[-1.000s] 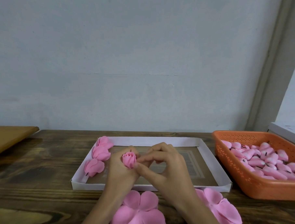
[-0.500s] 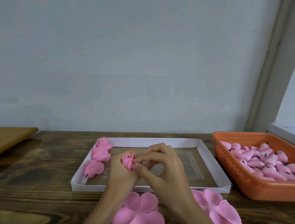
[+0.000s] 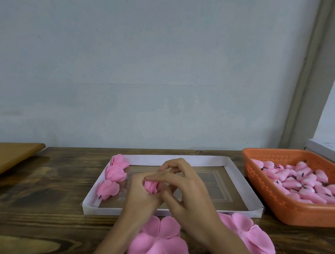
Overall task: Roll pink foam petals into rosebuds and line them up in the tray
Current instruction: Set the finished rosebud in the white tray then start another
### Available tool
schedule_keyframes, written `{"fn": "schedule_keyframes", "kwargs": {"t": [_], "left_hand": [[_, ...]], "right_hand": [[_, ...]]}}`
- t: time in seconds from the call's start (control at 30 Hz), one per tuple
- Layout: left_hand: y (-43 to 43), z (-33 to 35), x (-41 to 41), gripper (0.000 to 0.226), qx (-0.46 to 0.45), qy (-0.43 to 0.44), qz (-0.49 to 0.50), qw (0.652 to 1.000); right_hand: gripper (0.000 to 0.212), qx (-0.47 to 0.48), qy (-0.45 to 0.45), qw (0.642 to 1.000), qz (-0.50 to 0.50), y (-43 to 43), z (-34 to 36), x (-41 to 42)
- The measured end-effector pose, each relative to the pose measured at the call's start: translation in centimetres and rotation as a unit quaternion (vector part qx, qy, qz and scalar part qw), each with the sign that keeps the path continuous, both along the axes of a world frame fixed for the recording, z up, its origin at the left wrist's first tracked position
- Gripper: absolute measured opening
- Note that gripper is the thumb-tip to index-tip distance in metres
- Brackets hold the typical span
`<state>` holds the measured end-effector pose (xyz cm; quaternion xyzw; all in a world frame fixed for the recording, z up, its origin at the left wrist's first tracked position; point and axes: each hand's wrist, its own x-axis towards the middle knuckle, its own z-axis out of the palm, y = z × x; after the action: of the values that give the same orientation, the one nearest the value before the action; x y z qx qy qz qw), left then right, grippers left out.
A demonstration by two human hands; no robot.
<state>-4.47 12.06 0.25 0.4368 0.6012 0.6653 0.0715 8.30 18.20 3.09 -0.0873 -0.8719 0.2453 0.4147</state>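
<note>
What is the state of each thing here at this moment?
rosebud: rolled, held between both hands over the tray.
left hand: grips the rosebud.
right hand: pinches the rosebud.
tray: three finished buds along its left wall.
orange basket: full of pink pieces.
flat petals: unrolled, on the table.

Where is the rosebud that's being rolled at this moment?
Head view, centre: the rosebud is pinched between the left hand and right hand, over the white tray, just right of the three finished buds lining its left wall.
</note>
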Motion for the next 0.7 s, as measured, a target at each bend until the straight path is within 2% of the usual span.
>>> {"fn": "schedule_keyframes", "kwargs": {"t": [0.13,0.23,0.3,0.37,0.43,0.5,0.7], "left_hand": [[0.1,0.4,-0.4,0.004,0.041,0.018,-0.035,0.998],[0.1,0.1,-1.1,0.034,0.039,-0.016,-0.035,0.998],[-0.1,0.2,-1.3,0.044,0.03,-0.045,-0.015,0.998],[0.0,0.0,-1.8,0.051,0.03,-0.088,0.016,0.996],[0.1,-0.4,-2.2,0.05,0.041,-0.14,0.01,0.989],[0.1,-0.5,-2.5,0.05,0.055,-0.172,-0.012,0.983],[0.0,-0.3,-2.5,0.05,0.093,-0.212,-0.078,0.97]], "right_hand": [[0.047,0.011,-0.01,1.0,0.019,0.1,0.1,0.0],[0.046,-0.026,0.02,0.999,0.022,0.2,0.1,0.1],[0.027,-0.053,0.02,0.998,-0.024,0.5,0.1,0.2],[0.005,-0.023,-0.073,0.994,-0.078,1.3,0.2,0.6],[0.014,0.021,-0.251,0.965,-0.073,1.7,0.1,1.0],[0.021,0.025,-0.346,0.937,-0.033,1.5,-0.3,1.1],[0.016,0.015,-0.323,0.946,-0.011,2.2,-0.8,0.8]]}}
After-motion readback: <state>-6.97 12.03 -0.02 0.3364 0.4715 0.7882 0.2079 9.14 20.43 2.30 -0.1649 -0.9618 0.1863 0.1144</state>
